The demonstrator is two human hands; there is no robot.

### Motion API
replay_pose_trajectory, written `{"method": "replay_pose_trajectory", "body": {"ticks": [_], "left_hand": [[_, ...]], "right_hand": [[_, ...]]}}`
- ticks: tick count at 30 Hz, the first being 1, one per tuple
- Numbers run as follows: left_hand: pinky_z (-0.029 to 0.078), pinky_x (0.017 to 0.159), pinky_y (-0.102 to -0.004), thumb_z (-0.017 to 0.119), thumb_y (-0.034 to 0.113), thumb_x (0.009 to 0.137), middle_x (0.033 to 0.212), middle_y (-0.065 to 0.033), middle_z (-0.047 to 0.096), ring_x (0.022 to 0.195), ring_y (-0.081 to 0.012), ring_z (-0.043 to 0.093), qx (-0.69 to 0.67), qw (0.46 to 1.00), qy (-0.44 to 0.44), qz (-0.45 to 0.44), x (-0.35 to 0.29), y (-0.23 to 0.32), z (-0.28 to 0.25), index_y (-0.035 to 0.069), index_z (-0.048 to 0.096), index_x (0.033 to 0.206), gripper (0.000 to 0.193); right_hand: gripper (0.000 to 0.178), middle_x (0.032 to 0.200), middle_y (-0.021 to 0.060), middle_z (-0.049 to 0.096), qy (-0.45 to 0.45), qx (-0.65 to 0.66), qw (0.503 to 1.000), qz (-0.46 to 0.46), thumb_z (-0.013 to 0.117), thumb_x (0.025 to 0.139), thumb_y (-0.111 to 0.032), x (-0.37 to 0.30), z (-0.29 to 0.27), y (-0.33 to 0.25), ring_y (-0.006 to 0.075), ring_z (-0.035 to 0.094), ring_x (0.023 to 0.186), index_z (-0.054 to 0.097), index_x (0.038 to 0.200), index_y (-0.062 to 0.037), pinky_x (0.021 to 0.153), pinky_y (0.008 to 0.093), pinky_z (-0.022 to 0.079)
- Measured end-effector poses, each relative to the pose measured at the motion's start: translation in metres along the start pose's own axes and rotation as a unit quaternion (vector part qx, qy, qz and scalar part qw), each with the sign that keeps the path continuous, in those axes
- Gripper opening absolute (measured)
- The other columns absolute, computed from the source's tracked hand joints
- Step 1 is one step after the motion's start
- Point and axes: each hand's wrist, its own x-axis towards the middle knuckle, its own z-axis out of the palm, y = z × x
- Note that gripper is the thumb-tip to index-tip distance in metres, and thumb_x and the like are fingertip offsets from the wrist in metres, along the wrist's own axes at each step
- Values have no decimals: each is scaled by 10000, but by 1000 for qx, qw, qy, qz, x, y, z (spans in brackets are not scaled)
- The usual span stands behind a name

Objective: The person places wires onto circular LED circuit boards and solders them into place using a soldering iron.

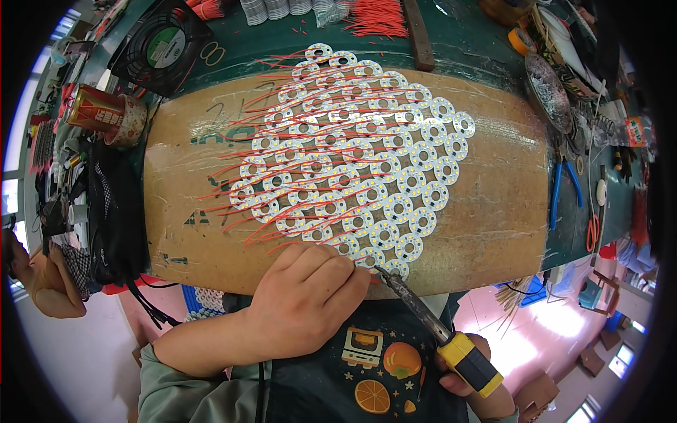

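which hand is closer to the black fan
Left. The left hand, at the brown board's near edge, is apart from the black fan, which lies beyond it to the left. The right hand, gripping the soldering iron, is farther away, further right.

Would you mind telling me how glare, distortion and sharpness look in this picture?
In the head view, the brown board bows outward along its near and far edges; in the head view, glare whitens patches of floor at lower right; in the head view, the left hand and soldering iron look fairly sharp.
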Motion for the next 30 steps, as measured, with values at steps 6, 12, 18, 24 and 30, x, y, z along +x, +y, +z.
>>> {"method": "replay_pose_trajectory", "body": {"ticks": [6, 12, 18, 24, 30], "left_hand": [[474, 722, -335, 749, 46, 646, 888, -35, 607, 810, -213, 613, -2, 1000, 2, -2, 0, 0, 0, 34, 715, 983, 340], [479, 717, -344, 756, 39, 663, 889, -38, 609, 811, -218, 614, 0, 1000, 2, -4, 1, 1, -2, 39, 716, 976, 315], [492, 724, -346, 775, -9, 651, 888, -45, 617, 806, -236, 624, -56, 998, 7, -39, 11, 4, -14, 44, 722, 972, 330], [505, 717, -365, 776, -17, 661, 894, -56, 619, 812, -251, 635, -38, 998, 21, -34, 26, -9, -13, 46, 719, 971, 322], [508, 709, -357, 758, -5, 670, 891, -47, 627, 810, -241, 638, 2, 998, 52, -32, 35, -13, -3, 54, 713, 972, 311]], "right_hand": [[476, 660, 3, 542, -8, 1, 1000, 3, 843, 732, -485, 1, -2, 0, 172, 497, 563, 581, 757, -88, 536, 313, 384], [520, 669, 5, 535, -24, -106, 990, -94, 849, 763, -519, -5, -15, 19, 170, 507, 592, 609, 843, -65, 568, 321, 390], [463, 801, 56, 648, 54, 55, 995, -60, 874, 756, -424, -7, 3, 30, 237, 628, 684, 651, 912, -50, 632, 329, 491], [455, 815, 68, 644, 60, 64, 991, -98, 873, 759, -388, 5, 1, 32, 248, 634, 676, 661, 960, -39, 629, 339, 505], [444, 845, 94, 670, 19, -67, 991, -115, 844, 775, -383, 7, -10, 34, 287, 669, 669, 683, 1000, -36, 593, 351, 525]]}}
